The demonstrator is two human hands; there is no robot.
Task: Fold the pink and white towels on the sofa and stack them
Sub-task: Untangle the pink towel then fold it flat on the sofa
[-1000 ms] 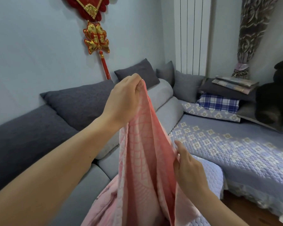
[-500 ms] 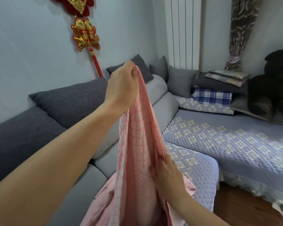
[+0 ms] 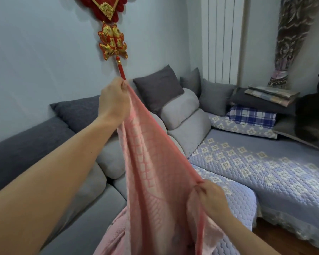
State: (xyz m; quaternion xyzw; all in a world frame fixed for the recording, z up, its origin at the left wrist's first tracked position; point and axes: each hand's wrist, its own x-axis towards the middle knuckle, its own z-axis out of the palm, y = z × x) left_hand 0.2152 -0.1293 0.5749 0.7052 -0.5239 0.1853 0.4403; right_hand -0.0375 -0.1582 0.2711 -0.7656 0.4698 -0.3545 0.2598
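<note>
A pink towel [image 3: 151, 172] with a white check pattern hangs lifted in front of me over the grey sofa [image 3: 92, 223]. My left hand [image 3: 114, 102] is raised high and pinches one corner of it. Lower and to the right, my right hand [image 3: 212, 197] pinches the same edge further along, so that edge runs taut between the two hands. The rest of the towel droops down to the sofa seat at the bottom of the view. No white towel is visible.
Grey cushions [image 3: 158, 87] line the sofa back. A blue quilted cover [image 3: 265, 168] lies on the seat to the right. Folded plaid cloths [image 3: 250, 116] and a dark plush toy [image 3: 313, 115] sit in the far corner. A red ornament [image 3: 111, 41] hangs on the wall.
My right hand has slid down and outward along the towel's edge, pulling it taut. My left hand keeps holding the corner up high.
</note>
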